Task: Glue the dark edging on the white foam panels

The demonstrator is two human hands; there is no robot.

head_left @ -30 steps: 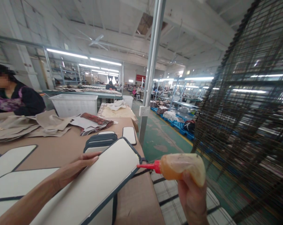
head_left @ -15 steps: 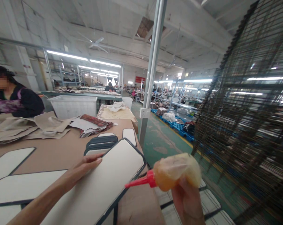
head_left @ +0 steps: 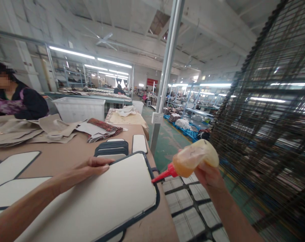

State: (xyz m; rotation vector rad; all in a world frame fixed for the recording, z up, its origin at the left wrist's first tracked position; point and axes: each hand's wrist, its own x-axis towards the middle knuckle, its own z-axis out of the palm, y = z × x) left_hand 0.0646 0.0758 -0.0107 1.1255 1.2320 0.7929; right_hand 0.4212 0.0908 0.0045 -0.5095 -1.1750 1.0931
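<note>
A white panel with a dark edging lies tilted in front of me. My left hand grips its far left edge, thumb on top and fingers under the rim. In my right hand is a squeeze bottle of amber glue, held sideways. Its red nozzle points left, the tip at the panel's right end beside the dark edging. A thin pale line runs along that inner border. Behind the panel is a stack of dark-edged panels.
More edged panels lie on the brown table at left. Fabric pieces and a seated person are beyond. A metal post rises at the table's right corner; a wire rack stands right.
The panel has turned so its end faces more to the right. My right hand has lifted, and the nozzle tip has moved up and right along the panel's edge.
</note>
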